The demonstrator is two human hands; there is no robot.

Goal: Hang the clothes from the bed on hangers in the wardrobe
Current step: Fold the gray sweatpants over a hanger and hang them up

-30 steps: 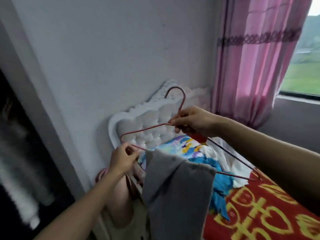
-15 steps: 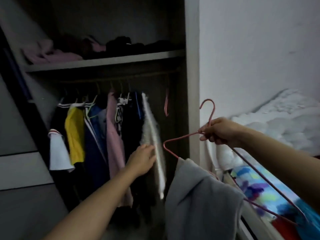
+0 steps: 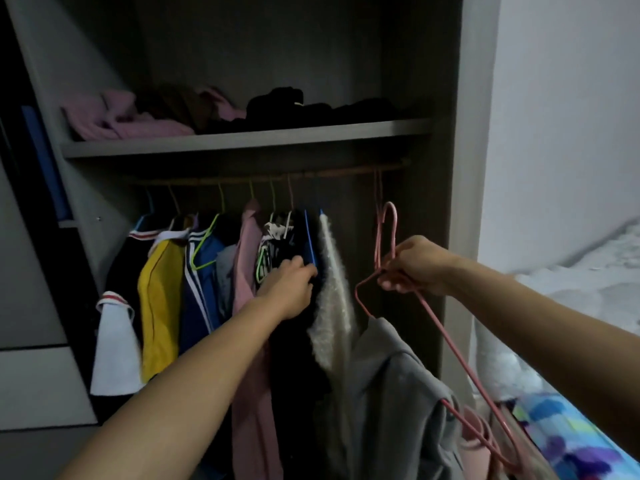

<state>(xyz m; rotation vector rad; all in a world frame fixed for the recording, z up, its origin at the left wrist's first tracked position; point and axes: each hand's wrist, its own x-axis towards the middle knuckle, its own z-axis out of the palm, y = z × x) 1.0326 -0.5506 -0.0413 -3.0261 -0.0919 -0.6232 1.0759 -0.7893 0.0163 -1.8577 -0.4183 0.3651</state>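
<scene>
Gripping pink hanger (image 3: 394, 226) at neck in curled right hand (image 3: 415, 268), with grey garment (image 3: 391, 393) draped over it, just below wardrobe rod (image 3: 277, 176). Pushing left hand (image 3: 291, 289) among hung clothes (image 3: 162, 289); fingertips buried, grasp unclear. Garment's hem cut off.

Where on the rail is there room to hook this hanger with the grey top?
Free: the rail between the white fluffy garment and the empty pink hanger by the right wall. Crowded: everything left of the fluffy garment, hangers packed close, left hand among them. The shelf above is piled with clothes.
</scene>
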